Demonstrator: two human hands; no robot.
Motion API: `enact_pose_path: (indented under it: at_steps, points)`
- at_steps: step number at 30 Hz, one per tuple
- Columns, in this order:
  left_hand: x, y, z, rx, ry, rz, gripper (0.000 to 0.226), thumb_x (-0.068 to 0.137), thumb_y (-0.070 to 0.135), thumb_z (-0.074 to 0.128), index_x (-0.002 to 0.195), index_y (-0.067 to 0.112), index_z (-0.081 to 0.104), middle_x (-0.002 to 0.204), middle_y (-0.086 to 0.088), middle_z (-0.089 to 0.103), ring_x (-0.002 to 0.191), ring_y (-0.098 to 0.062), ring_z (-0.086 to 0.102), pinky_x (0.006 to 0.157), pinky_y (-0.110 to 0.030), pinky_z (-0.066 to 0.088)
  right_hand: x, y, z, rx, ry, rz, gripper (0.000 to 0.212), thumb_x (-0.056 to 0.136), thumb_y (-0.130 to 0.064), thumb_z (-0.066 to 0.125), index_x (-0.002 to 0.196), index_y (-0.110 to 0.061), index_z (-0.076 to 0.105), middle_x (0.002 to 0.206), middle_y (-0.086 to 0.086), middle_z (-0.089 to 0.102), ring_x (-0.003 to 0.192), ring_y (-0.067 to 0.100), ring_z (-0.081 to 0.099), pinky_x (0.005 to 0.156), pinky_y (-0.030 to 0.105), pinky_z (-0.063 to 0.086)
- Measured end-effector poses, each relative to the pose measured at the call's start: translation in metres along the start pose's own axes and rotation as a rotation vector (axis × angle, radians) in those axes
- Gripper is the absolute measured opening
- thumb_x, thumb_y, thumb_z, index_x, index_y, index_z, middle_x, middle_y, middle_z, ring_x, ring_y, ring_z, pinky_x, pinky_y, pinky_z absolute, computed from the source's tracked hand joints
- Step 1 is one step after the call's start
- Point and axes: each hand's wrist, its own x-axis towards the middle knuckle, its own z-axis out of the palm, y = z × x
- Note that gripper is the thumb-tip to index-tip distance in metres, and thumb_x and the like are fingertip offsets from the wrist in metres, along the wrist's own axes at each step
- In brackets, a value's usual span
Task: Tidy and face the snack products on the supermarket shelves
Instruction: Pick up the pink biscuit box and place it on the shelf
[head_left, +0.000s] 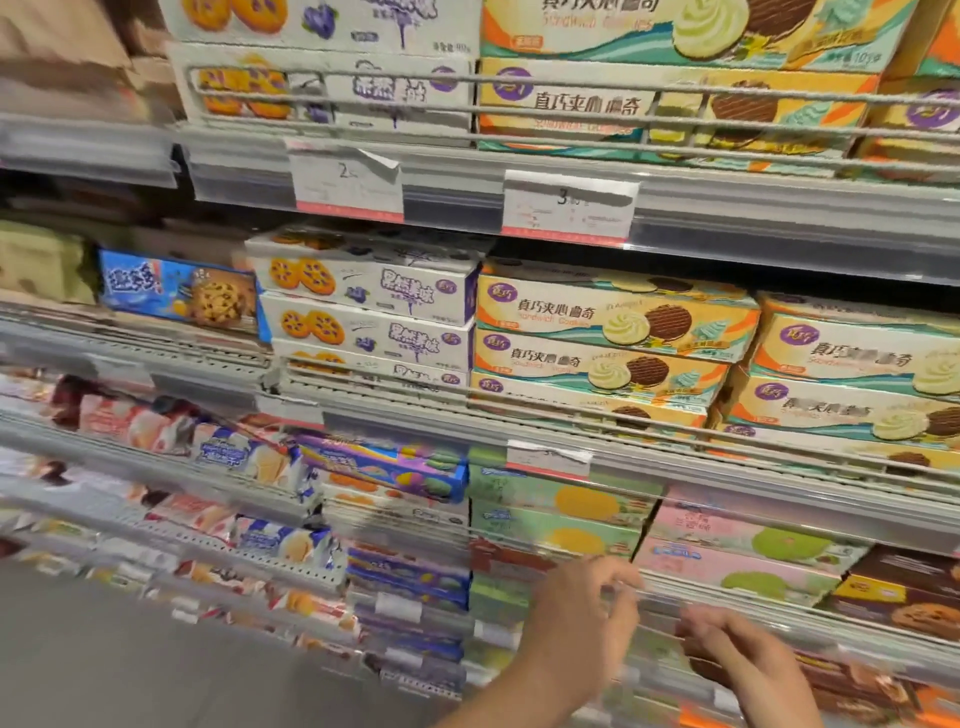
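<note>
1. Supermarket shelves (727, 218) fill our view, four tiers of biscuit boxes behind wire front rails, with grey floor (130, 654) at the lower left.
2. Our left hand (582, 618) reaches to the front edge of a low shelf, fingers (621, 574) loosely curled at the wire rail (727, 587); motion blur keeps us from telling whether they grip the rail or only touch it.
3. Our right hand (748, 660) is just beside it, lower and to the right, fingers bent over a brown packet at that shelf's front; we cannot tell whether it pinches anything.
4. Just above the left fingers sit green boxes (556, 525) with a yellow disc, stacked flat; to their right are pink boxes (737, 561) with a green disc, and farther right brown cookie boxes (904, 597).
5. To the left of the green boxes lies a purple-and-blue box (384, 467), tilted at the shelf's front edge.
6. One shelf up, orange-and-teal sandwich cookie boxes (613, 332) are stacked face out, with white blueberry biscuit boxes (363, 312) to their left and a blue chocolate-chip cookie box (176, 291) beyond.
7. Two price tags (569, 208) hang on the front edge of the upper shelf.
8. Far left, soft wrapped packets (249, 457) are blurred.
</note>
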Motion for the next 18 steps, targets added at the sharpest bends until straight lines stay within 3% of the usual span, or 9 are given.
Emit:
enact_pose_path:
  at_steps: [1,2,4,6,8,11,12,15,18]
  points:
    - [-0.005,-0.01,-0.013,-0.038,0.051,-0.063,0.026,0.094,0.023,0.053,0.104,0.034,0.074,0.102,0.017,0.072,0.093,0.003,0.062,0.082,-0.012,0.047,-0.003,-0.007,0.016,-0.02,-0.083,-0.005,0.009,0.092,-0.007,0.072,0.097,-0.008,0.079,0.084,0.006,0.079,0.092,0.03,0.073,0.064,0.015,0.057]
    - [-0.01,-0.02,-0.028,-0.076,0.117,-0.116,0.026,0.093,0.021,0.054,0.096,0.038,0.074,0.09,0.02,0.072,0.085,0.002,0.062,0.075,-0.014,0.048,-0.007,-0.011,0.034,-0.041,-0.17,0.005,0.018,0.087,-0.018,0.079,0.102,-0.008,0.078,0.084,0.005,0.079,0.09,0.028,0.074,0.067,0.014,0.057]
    - [-0.017,-0.047,-0.063,-0.072,0.26,-0.166,0.03,0.092,0.019,0.057,0.087,0.045,0.072,0.081,0.027,0.068,0.077,0.003,0.061,0.07,-0.017,0.049,-0.009,-0.023,0.067,-0.096,-0.333,-0.012,0.072,0.056,-0.061,0.091,0.108,-0.013,0.075,0.094,0.001,0.08,0.091,0.017,0.076,0.074,0.017,0.058]
    - [-0.021,-0.069,-0.103,0.026,0.37,-0.17,0.023,0.095,0.021,0.058,0.092,0.04,0.071,0.087,0.027,0.068,0.082,0.004,0.062,0.076,-0.019,0.052,-0.01,-0.038,0.095,-0.081,-0.454,-0.079,0.104,0.035,-0.084,0.084,0.116,-0.02,0.072,0.109,-0.003,0.078,0.102,0.012,0.074,0.084,0.021,0.057]
    - [-0.023,-0.089,-0.143,0.092,0.517,-0.197,0.019,0.1,0.023,0.057,0.102,0.038,0.068,0.099,0.024,0.064,0.092,0.003,0.06,0.084,-0.025,0.053,-0.009,-0.055,0.124,-0.096,-0.532,-0.118,0.101,0.043,-0.075,0.089,0.127,-0.023,0.067,0.118,-0.009,0.075,0.108,0.011,0.071,0.096,0.029,0.054]
    - [-0.024,-0.118,-0.197,0.091,0.712,-0.267,0.023,0.1,0.025,0.055,0.118,0.038,0.061,0.117,0.019,0.057,0.109,-0.009,0.059,0.093,-0.041,0.054,-0.013,-0.077,0.17,-0.007,-0.565,-0.099,0.055,0.082,-0.019,0.085,0.131,-0.024,0.062,0.116,-0.014,0.075,0.109,0.001,0.069,0.094,0.02,0.055]
    - [-0.025,-0.125,-0.211,0.083,0.733,-0.292,0.029,0.099,0.026,0.055,0.125,0.038,0.057,0.123,0.016,0.055,0.114,-0.015,0.058,0.095,-0.046,0.054,-0.015,-0.082,0.182,0.0,-0.553,-0.1,0.051,0.086,-0.01,0.08,0.131,-0.028,0.062,0.119,-0.013,0.074,0.113,0.0,0.068,0.095,0.019,0.053]
    - [-0.024,-0.144,-0.239,0.046,0.708,-0.355,0.048,0.101,0.028,0.058,0.146,0.032,0.043,0.144,0.009,0.046,0.13,-0.02,0.05,0.106,-0.047,0.048,-0.016,-0.08,0.212,-0.047,-0.464,-0.123,0.057,0.089,-0.007,0.075,0.135,-0.036,0.058,0.135,-0.014,0.066,0.119,-0.002,0.063,0.1,0.025,0.053]
    - [-0.02,-0.154,-0.254,-0.005,0.649,-0.326,0.059,0.101,0.03,0.06,0.154,0.028,0.035,0.154,0.008,0.04,0.137,-0.018,0.045,0.112,-0.046,0.044,-0.02,-0.079,0.232,-0.039,-0.354,-0.148,0.055,0.093,-0.005,0.069,0.136,-0.037,0.056,0.133,-0.016,0.066,0.119,0.003,0.065,0.099,0.033,0.056]
